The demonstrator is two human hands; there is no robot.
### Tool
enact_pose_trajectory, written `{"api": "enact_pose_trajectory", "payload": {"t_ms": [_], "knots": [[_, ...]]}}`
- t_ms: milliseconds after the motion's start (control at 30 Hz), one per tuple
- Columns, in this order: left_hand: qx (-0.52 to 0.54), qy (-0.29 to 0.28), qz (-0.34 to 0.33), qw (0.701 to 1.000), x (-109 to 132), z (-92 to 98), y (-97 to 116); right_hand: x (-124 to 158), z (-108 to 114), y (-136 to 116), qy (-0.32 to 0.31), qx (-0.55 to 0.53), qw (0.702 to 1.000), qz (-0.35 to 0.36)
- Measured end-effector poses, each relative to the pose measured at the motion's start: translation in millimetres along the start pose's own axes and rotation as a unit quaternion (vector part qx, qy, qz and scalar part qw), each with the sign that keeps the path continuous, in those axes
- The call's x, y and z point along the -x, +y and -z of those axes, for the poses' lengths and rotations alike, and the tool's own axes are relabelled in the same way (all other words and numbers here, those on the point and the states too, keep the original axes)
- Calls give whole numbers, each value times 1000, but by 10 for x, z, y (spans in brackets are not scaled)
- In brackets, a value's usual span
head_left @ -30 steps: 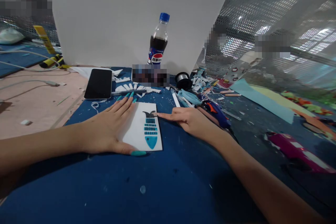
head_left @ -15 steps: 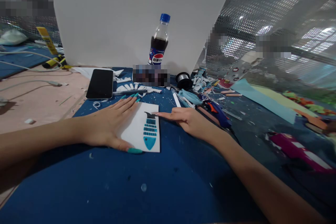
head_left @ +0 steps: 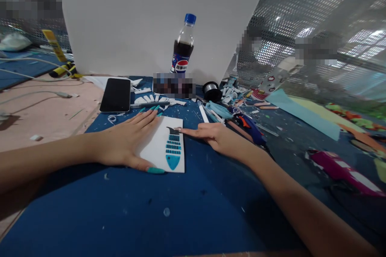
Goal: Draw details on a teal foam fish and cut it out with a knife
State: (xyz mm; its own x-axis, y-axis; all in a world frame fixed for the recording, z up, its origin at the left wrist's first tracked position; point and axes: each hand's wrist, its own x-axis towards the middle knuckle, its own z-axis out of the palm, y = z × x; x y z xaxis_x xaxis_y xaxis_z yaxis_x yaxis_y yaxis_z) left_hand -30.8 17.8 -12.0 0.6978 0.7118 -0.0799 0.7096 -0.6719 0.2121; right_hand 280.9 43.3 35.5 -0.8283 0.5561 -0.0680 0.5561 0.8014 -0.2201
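Note:
My left hand [head_left: 125,140] lies flat with fingers spread over the left part of a small white board [head_left: 158,142], touching it. On the board's right side is a fish-skeleton shape with a blue head [head_left: 173,161], blue-and-black striped ribs [head_left: 173,145] and a dark tail [head_left: 172,130]. The index finger of my right hand [head_left: 215,134] is stretched out, its tip touching the tail, while the other fingers are curled in. Nothing shows held in either hand. Part of the board is hidden under my left palm.
Behind the board lie a phone [head_left: 116,95], a pen [head_left: 149,105] and white scraps [head_left: 152,99]. A cola bottle [head_left: 182,52] stands before a white panel [head_left: 126,20]. A wire spool [head_left: 212,91], a blue glue gun [head_left: 251,128] and a magenta tool [head_left: 343,170] are rightward.
The view shifts very slightly. My left hand stays flat on the board and my right index finger stays at the fish's tail.

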Motion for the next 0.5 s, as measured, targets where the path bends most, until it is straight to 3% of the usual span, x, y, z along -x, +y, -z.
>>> {"api": "enact_pose_trajectory", "payload": {"t_ms": [500], "knots": [[-8, 19, -17, 1000, 1, -21, -25, 5, -7, -7, 9, 10, 1000, 11]]}}
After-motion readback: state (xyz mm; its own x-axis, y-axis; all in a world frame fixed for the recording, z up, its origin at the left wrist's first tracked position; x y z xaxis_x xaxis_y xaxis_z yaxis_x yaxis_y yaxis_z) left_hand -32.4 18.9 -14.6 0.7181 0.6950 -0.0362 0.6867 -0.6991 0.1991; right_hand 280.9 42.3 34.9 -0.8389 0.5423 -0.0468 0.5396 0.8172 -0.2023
